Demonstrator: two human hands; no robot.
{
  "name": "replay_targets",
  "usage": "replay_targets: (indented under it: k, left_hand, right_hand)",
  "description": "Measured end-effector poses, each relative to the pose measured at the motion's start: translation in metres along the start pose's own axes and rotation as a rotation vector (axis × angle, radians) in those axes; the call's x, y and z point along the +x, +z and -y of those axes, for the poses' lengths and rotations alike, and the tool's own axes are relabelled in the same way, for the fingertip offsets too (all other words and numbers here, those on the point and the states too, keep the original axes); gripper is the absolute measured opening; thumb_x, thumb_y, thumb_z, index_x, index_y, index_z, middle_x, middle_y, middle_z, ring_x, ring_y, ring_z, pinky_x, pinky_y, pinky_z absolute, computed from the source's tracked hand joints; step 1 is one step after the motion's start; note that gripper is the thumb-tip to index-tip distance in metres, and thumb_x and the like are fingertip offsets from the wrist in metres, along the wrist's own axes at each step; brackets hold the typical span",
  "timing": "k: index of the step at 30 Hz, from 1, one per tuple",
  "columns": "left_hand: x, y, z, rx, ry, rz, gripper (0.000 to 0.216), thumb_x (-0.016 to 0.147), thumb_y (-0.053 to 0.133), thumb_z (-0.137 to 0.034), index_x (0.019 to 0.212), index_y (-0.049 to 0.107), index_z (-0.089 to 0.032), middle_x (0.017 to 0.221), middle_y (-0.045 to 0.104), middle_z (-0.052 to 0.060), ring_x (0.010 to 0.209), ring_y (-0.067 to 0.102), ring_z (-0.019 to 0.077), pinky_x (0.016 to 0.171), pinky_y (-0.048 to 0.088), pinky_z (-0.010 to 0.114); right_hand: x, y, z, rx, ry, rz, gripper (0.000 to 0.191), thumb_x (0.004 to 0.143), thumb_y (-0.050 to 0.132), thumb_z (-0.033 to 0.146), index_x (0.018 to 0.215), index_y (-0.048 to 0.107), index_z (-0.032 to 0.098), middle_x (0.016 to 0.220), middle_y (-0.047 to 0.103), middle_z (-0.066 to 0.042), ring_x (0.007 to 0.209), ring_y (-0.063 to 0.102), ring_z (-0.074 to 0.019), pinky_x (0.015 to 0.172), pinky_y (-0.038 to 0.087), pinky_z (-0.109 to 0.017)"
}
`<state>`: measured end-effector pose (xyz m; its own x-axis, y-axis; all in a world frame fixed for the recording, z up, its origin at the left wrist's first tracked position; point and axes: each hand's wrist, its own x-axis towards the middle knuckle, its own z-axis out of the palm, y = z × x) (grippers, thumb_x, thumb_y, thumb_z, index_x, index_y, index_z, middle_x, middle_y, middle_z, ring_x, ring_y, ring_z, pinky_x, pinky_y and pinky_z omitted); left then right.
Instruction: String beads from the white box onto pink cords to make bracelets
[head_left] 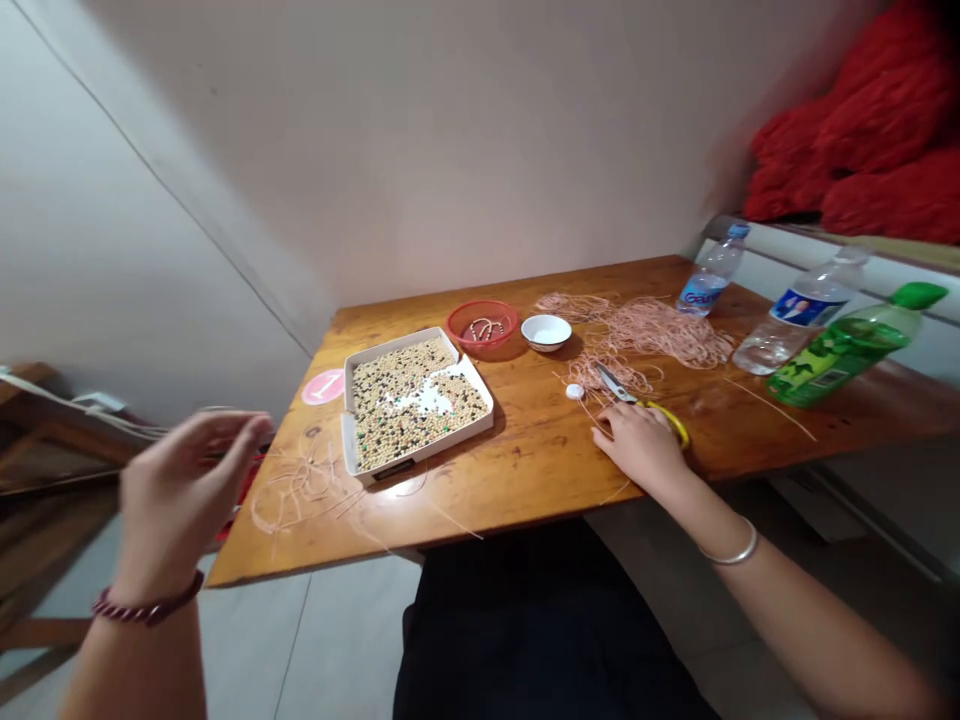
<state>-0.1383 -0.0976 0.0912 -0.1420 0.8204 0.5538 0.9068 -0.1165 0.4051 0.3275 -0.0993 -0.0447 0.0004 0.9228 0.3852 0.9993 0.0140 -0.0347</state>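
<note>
My right hand (639, 442) rests on the wooden table (540, 450), fingers curled over a pair of yellow-handled scissors (677, 421) whose blades (615, 384) poke out toward a pile of pink cord (660, 330). My left hand (184, 490) is raised off the table's left edge, blurred, fingers loosely bent, above some loose cord strands (300, 487). A shallow white tray full of small beads (416, 402) lies between the hands.
A red basket (482, 324) holding a bead string and a white bowl (546, 331) stand behind the tray. A pink round tag (324, 386) and small white cap (574, 391) lie on the table. Three bottles (806, 312) line the right side; red plush (877, 130) sits beyond.
</note>
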Motion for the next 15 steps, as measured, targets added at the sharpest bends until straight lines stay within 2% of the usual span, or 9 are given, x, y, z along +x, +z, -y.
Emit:
replay_targets:
  k: [1,3,5,7,8,10,12,13,15]
  left_hand:
    - [-0.005,0.005,0.014,0.005,-0.082,0.12,0.049,0.077,0.057,-0.06,0.096,0.067,-0.016,0.084,0.069,-0.001,0.074,0.063,0.012,0.067,0.048,0.02]
    - [-0.013,0.013,0.04,0.166,-0.214,0.336,0.046,0.077,0.058,-0.059,0.092,0.069,-0.016,0.081,0.069,-0.001,0.074,0.063,0.0134,0.064,0.044,0.019]
    - [-0.02,0.015,0.059,0.288,-0.232,0.583,0.043,0.079,0.056,-0.057,0.093,0.07,-0.019,0.087,0.07,-0.002,0.08,0.063,0.0151,0.064,0.041,0.019]
    - [-0.026,0.013,0.065,0.371,-0.244,0.649,0.045,0.08,0.053,-0.06,0.097,0.07,-0.022,0.087,0.07,-0.002,0.08,0.062,0.0168,0.062,0.039,0.019]
    - [-0.03,0.012,0.063,0.388,-0.238,0.62,0.046,0.081,0.051,-0.061,0.099,0.069,-0.023,0.087,0.07,-0.001,0.079,0.062,0.0172,0.061,0.039,0.02]
    - [-0.039,0.014,0.047,0.364,-0.2,0.482,0.046,0.081,0.051,-0.061,0.101,0.067,-0.023,0.087,0.07,0.0,0.077,0.062,0.0175,0.059,0.038,0.02]
    - [-0.054,0.027,0.016,0.167,-0.122,0.416,0.043,0.084,0.049,-0.058,0.099,0.066,-0.021,0.083,0.069,0.002,0.074,0.061,0.0169,0.061,0.042,0.022]
    - [-0.065,0.037,-0.004,-0.009,-0.076,0.414,0.042,0.085,0.048,-0.056,0.098,0.066,-0.02,0.087,0.07,0.003,0.075,0.062,0.0167,0.063,0.044,0.023]
    - [-0.093,0.062,-0.05,-0.349,-0.023,0.606,0.04,0.086,0.048,-0.053,0.101,0.065,-0.02,0.098,0.069,0.006,0.082,0.062,0.0179,0.066,0.047,0.025]
  right_hand:
    - [0.0,0.003,0.001,-0.015,-0.01,0.027,0.017,0.082,0.052,0.028,0.081,0.065,0.017,0.084,0.067,-0.011,0.082,0.058,-0.0248,0.079,0.033,-0.038]
    - [0.001,0.006,0.002,-0.017,-0.008,0.048,0.018,0.082,0.05,0.023,0.075,0.065,0.017,0.079,0.068,-0.01,0.081,0.058,-0.0247,0.081,0.031,-0.04]
    - [0.003,0.005,0.001,0.008,0.0,0.046,0.017,0.081,0.05,0.022,0.073,0.064,0.017,0.079,0.069,-0.01,0.083,0.059,-0.0252,0.082,0.031,-0.04]
    - [0.004,0.001,0.0,0.068,0.016,0.054,0.015,0.079,0.052,0.022,0.072,0.064,0.018,0.079,0.07,-0.009,0.082,0.06,-0.0247,0.08,0.033,-0.04]
    - [0.004,-0.001,-0.002,0.115,0.04,0.064,0.014,0.078,0.053,0.024,0.072,0.064,0.018,0.078,0.07,-0.008,0.08,0.061,-0.024,0.078,0.035,-0.039]
    - [0.002,-0.006,-0.002,0.254,0.125,0.083,0.012,0.077,0.054,0.027,0.073,0.064,0.02,0.074,0.069,-0.006,0.072,0.062,-0.0221,0.07,0.038,-0.035]
    - [-0.003,-0.009,0.0,0.485,0.217,0.104,0.011,0.075,0.056,0.029,0.074,0.063,0.02,0.072,0.069,-0.005,0.067,0.063,-0.0206,0.063,0.041,-0.031]
    - [-0.006,-0.011,0.003,0.629,0.254,0.115,0.01,0.074,0.057,0.03,0.074,0.062,0.02,0.072,0.069,-0.005,0.066,0.064,-0.0203,0.06,0.043,-0.03]
    - [-0.012,-0.014,0.012,0.925,0.299,0.143,0.012,0.074,0.058,0.031,0.076,0.06,0.019,0.074,0.071,-0.007,0.069,0.067,-0.0205,0.059,0.046,-0.029]
